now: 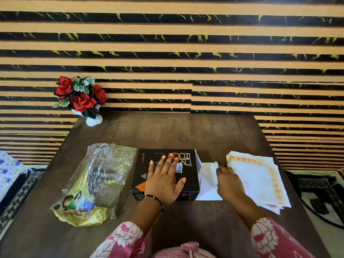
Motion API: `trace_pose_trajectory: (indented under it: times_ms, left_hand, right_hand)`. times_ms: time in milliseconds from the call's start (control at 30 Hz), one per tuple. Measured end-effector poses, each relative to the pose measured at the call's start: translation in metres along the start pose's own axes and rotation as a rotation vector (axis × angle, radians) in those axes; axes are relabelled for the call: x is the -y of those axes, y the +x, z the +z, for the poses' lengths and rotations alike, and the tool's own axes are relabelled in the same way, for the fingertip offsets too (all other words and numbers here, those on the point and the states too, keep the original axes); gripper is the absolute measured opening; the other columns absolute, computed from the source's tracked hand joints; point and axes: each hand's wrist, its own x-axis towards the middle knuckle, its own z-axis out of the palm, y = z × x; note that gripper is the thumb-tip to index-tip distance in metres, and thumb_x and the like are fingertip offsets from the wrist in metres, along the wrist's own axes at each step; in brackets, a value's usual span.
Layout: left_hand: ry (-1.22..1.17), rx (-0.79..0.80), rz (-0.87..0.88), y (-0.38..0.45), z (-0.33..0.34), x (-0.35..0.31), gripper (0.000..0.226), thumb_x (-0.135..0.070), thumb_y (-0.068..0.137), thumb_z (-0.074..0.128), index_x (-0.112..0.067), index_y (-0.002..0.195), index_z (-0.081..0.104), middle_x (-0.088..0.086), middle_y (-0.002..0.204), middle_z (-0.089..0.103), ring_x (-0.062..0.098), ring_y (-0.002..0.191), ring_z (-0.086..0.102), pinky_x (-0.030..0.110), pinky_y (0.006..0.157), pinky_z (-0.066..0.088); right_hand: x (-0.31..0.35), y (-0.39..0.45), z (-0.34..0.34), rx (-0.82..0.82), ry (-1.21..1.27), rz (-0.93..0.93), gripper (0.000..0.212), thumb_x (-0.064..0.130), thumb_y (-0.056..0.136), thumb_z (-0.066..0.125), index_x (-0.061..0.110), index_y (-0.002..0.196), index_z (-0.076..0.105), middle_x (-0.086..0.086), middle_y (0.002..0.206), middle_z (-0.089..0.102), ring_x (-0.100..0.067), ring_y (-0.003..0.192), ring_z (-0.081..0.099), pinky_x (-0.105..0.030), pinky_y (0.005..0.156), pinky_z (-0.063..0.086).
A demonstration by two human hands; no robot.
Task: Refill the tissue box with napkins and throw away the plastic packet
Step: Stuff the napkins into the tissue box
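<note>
A black tissue box [188, 175] with orange print lies in the middle of the brown table [186, 131]. My left hand [163, 181] rests flat on its top, fingers spread. The box's right end is open, its white flap [209, 183] folded out onto the table. My right hand [228, 181] sits at that open end, fingers curled on the edge of a stack of white napkins [260, 179] with an orange border. The crumpled clear and yellow plastic packet [96, 183] lies left of the box, untouched.
A white vase of red artificial roses [81, 97] stands at the table's far left corner against the striped wall. Patterned fabric [11, 175] lies to the left of the table and a black and white rug [320, 194] to the right.
</note>
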Motion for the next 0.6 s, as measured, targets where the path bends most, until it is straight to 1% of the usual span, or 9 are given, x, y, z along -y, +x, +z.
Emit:
trace_pose_trajectory:
  times_ms: [100, 167, 267, 367, 467, 500, 533, 600]
  left_hand:
    - [-0.001, -0.018, 0.002, -0.005, -0.004, 0.014, 0.077, -0.064, 0.077, 0.004, -0.029, 0.145, 0.008, -0.009, 0.157, 0.005, 0.014, 0.145, -0.002, 0.043, 0.114, -0.010]
    - [-0.015, -0.028, 0.005, -0.007, -0.005, 0.021, 0.077, -0.064, 0.078, 0.006, -0.029, 0.145, 0.011, -0.009, 0.157, 0.007, 0.014, 0.145, 0.000, 0.041, 0.113, -0.011]
    - [-0.033, -0.024, 0.002, -0.009, -0.007, 0.024, 0.076, -0.065, 0.079, 0.008, -0.028, 0.145, 0.013, -0.008, 0.156, 0.009, 0.014, 0.144, 0.000, 0.041, 0.113, -0.011]
    - [-0.019, 0.001, 0.002, -0.010, -0.007, 0.024, 0.077, -0.065, 0.078, 0.005, -0.029, 0.145, 0.008, -0.009, 0.157, 0.005, 0.013, 0.144, -0.003, 0.041, 0.113, -0.013]
    - [-0.004, 0.006, 0.000, -0.010, -0.007, 0.025, 0.077, -0.065, 0.077, 0.004, -0.030, 0.145, 0.006, -0.009, 0.157, 0.003, 0.012, 0.144, -0.005, 0.042, 0.113, -0.012]
    - [-0.003, 0.005, -0.005, -0.010, -0.006, 0.025, 0.077, -0.065, 0.077, 0.004, -0.029, 0.145, 0.006, -0.009, 0.157, 0.003, 0.013, 0.144, -0.005, 0.042, 0.113, -0.012]
    - [-0.004, 0.007, -0.010, -0.011, -0.006, 0.025, 0.077, -0.065, 0.077, 0.004, -0.029, 0.145, 0.006, -0.009, 0.157, 0.003, 0.013, 0.144, -0.005, 0.042, 0.113, -0.012]
    - [0.000, 0.006, -0.009, -0.011, -0.005, 0.023, 0.077, -0.064, 0.078, 0.004, -0.029, 0.146, 0.006, -0.009, 0.157, 0.004, 0.013, 0.144, -0.004, 0.043, 0.114, -0.011]
  right_hand:
    - [-0.002, -0.001, 0.010, 0.056, -0.166, -0.046, 0.064, 0.029, 0.089, 0.056, 0.015, 0.144, 0.025, -0.003, 0.154, 0.025, -0.026, 0.143, 0.020, -0.035, 0.117, 0.015]
    - [-0.002, 0.001, 0.014, 0.082, -0.223, -0.070, 0.063, 0.031, 0.089, 0.055, 0.016, 0.144, 0.026, -0.003, 0.155, 0.022, -0.027, 0.143, 0.016, -0.037, 0.118, 0.012]
    - [0.002, 0.006, 0.016, 0.096, -0.253, -0.083, 0.066, 0.029, 0.088, 0.057, 0.014, 0.144, 0.026, -0.004, 0.155, 0.020, -0.028, 0.143, 0.015, -0.038, 0.117, 0.014]
    - [0.002, 0.012, 0.010, 0.144, -0.246, -0.054, 0.073, 0.027, 0.084, 0.060, 0.011, 0.145, 0.023, -0.004, 0.154, 0.019, -0.028, 0.141, 0.016, -0.037, 0.115, 0.018]
    - [0.006, 0.014, 0.000, 0.213, -0.205, -0.018, 0.083, 0.032, 0.081, 0.064, 0.010, 0.146, 0.018, -0.004, 0.156, 0.015, -0.028, 0.142, 0.015, -0.036, 0.115, 0.019]
    - [0.011, 0.011, -0.003, 0.209, -0.155, -0.005, 0.084, 0.036, 0.081, 0.065, 0.010, 0.146, 0.018, -0.005, 0.155, 0.017, -0.029, 0.142, 0.017, -0.037, 0.115, 0.020]
    - [0.018, 0.006, -0.007, 0.159, -0.085, -0.006, 0.081, 0.038, 0.081, 0.063, 0.011, 0.145, 0.021, -0.006, 0.154, 0.023, -0.029, 0.140, 0.022, -0.037, 0.113, 0.024]
    - [0.033, -0.006, -0.019, -0.042, 0.108, -0.052, 0.057, 0.038, 0.087, 0.057, 0.017, 0.137, 0.038, -0.005, 0.143, 0.043, -0.027, 0.131, 0.039, -0.036, 0.105, 0.037]
